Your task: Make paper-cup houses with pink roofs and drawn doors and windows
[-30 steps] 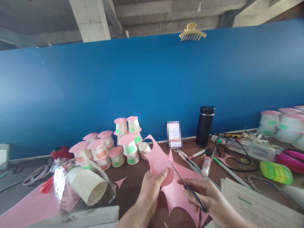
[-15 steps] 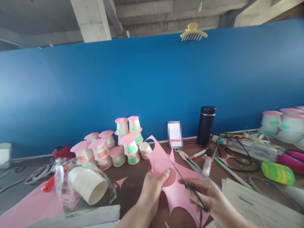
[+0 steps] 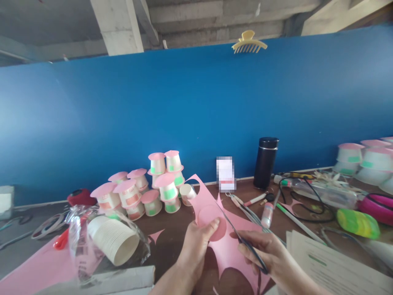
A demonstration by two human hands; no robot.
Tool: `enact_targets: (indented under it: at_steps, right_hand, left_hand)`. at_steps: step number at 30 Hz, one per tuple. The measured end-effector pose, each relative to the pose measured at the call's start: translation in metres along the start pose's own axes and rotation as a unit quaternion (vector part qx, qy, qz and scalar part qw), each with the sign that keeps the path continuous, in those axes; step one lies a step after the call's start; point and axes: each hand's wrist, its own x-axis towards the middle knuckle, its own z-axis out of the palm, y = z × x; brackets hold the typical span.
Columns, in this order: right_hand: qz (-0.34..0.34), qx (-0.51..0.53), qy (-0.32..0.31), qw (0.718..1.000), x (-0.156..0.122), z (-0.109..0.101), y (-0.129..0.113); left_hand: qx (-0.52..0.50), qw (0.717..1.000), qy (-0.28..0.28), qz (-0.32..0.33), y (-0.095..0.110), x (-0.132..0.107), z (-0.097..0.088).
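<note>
My left hand (image 3: 193, 250) pinches a pink paper sheet (image 3: 229, 246) with round holes cut out of it, thumb pressed on a circle (image 3: 208, 216) marked in it. My right hand (image 3: 264, 252) grips black-handled scissors (image 3: 242, 241) whose blades run along the circle's right edge. Both hands hover low over the brown table (image 3: 167, 246) near its front.
A pile of paper cups with pink lids (image 3: 144, 186) stands behind the sheet. A bagged cup stack (image 3: 112, 241) lies at left on a white box (image 3: 104, 280). Black flask (image 3: 265, 162), pens, cables, printed papers (image 3: 334, 266) and more lidded cups (image 3: 365, 159) fill the right. Blue wall behind.
The hands, paper and scissors have hardly moved; only the view has shifted slightly.
</note>
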Motion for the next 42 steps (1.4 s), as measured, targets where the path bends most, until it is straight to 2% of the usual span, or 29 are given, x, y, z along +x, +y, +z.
enact_targets:
  at_steps: [5,10,21,27,33,42]
  right_hand:
    - [-0.001,0.000,0.006,1.000,0.001,-0.001,0.003]
    - [-0.001,-0.001,0.015,1.000,0.002,-0.001,0.004]
    - [-0.001,-0.011,0.011,1.000,0.003,-0.003,0.008]
    - [-0.009,-0.031,0.001,0.999,0.006,-0.006,0.014]
    - [0.001,-0.035,0.010,0.999,0.005,-0.005,0.009]
    - [-0.004,-0.037,0.010,0.999,0.002,-0.005,0.007]
  left_hand:
    - [-0.005,1.000,0.009,-0.004,-0.003,0.002,-0.001]
    - [-0.021,1.000,-0.018,0.005,-0.003,0.003,-0.002]
    - [-0.009,1.000,-0.010,0.009,-0.003,0.002,-0.002]
    - [-0.019,0.999,-0.028,0.014,-0.004,0.003,-0.003]
    - [-0.023,0.999,-0.044,0.014,-0.007,0.006,-0.004]
    - [-0.018,1.000,-0.018,0.018,0.000,0.003,-0.001]
